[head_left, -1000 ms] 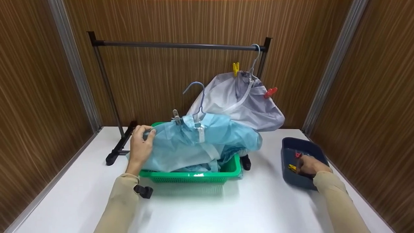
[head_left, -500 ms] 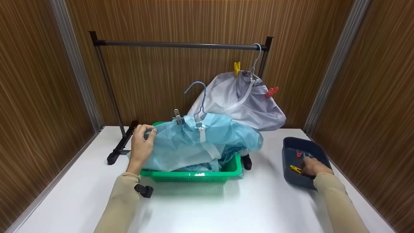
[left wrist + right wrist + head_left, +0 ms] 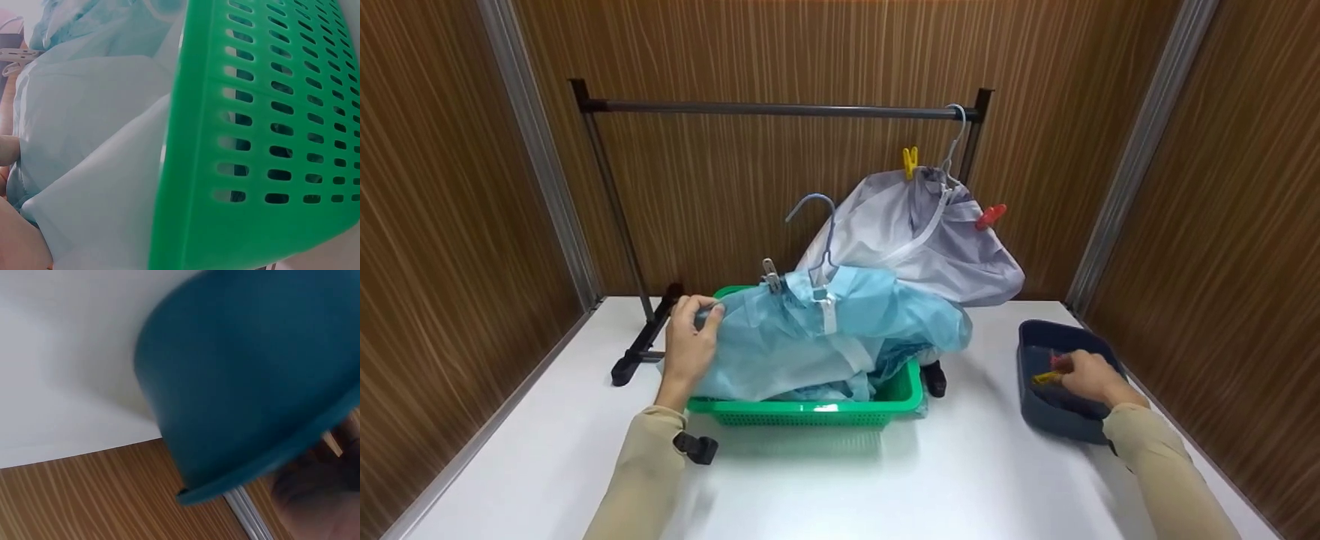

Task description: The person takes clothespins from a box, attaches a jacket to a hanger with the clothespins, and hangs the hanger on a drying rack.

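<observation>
A thin light blue garment (image 3: pixel 780 337) lies over a green basket (image 3: pixel 810 407), on a blue hanger (image 3: pixel 832 232) whose hook points up. A pale clothespin (image 3: pixel 770 274) clips its left shoulder. My left hand (image 3: pixel 688 349) pinches the garment's left end between thumb and fingers. At the right, my right hand (image 3: pixel 1089 375) is over a dark blue tray (image 3: pixel 1035 420), its fingertips pinching a yellow clothespin (image 3: pixel 1045 378). A red clothespin (image 3: pixel 1057 362) shows partly behind the fingers. In the right wrist view, the tray's wall (image 3: pixel 242 382) hides most of the hand.
A black rack (image 3: pixel 780 109) stands behind the basket. From its right end hangs a grey-white garment (image 3: pixel 915 232) on a pale hanger (image 3: pixel 958 142), clipped by a yellow clothespin (image 3: pixel 910 162) and a red clothespin (image 3: pixel 991 217). Wood-patterned walls (image 3: pixel 1222 247) enclose the white table (image 3: pixel 945 472).
My right hand has come up from the tray's bottom, and the yellow clothespin has risen slightly with its fingertips. My left hand keeps its pinch on the light blue garment.
</observation>
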{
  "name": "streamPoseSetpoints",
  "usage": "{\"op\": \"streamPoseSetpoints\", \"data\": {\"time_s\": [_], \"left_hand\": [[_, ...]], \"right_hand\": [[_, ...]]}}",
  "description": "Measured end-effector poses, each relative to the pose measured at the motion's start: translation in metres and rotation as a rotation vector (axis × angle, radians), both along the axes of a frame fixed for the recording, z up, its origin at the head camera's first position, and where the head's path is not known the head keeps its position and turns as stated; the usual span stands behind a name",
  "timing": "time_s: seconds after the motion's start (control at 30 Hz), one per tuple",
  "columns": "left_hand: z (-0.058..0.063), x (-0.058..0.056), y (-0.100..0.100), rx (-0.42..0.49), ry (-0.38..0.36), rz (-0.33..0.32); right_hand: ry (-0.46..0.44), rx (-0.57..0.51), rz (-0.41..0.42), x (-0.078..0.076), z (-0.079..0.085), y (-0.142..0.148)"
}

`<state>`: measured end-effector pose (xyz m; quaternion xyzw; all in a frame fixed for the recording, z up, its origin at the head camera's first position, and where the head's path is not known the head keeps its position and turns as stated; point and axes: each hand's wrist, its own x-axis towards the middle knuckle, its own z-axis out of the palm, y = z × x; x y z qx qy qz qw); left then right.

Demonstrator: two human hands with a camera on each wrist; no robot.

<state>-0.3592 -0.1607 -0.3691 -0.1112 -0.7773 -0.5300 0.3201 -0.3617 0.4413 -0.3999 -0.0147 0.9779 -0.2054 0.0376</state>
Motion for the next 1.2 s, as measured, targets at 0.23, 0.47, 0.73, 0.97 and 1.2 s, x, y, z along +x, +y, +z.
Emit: {"op": "streamPoseSetpoints", "data": {"time_s": [0.23, 0.47, 0.73, 0.97, 1.2], "left_hand": [[-0.005, 0.002, -0.001, 0.007, -0.006, -0.006], [-0.004, 0.004, -0.002, 0.009, -0.014, -0.005], [-0.003, 0.003, -0.002, 0.010, -0.015, 0.000], [-0.001, 0.001, 0.000, -0.010, -0.004, 0.001], [0.000, 0.000, 0.000, -0.004, 0.029, 0.010]], "right_hand": [[0.160, -0.067, 0.028, 0.002, 0.004, -0.008], [0.241, -0.133, 0.059, 0.005, 0.014, -0.026], [0.359, -0.188, 0.116, 0.005, 0.027, -0.050], [0.372, -0.214, 0.199, 0.007, 0.032, -0.076], [0.424, -0.272, 0.265, 0.012, 0.035, -0.104]]}}
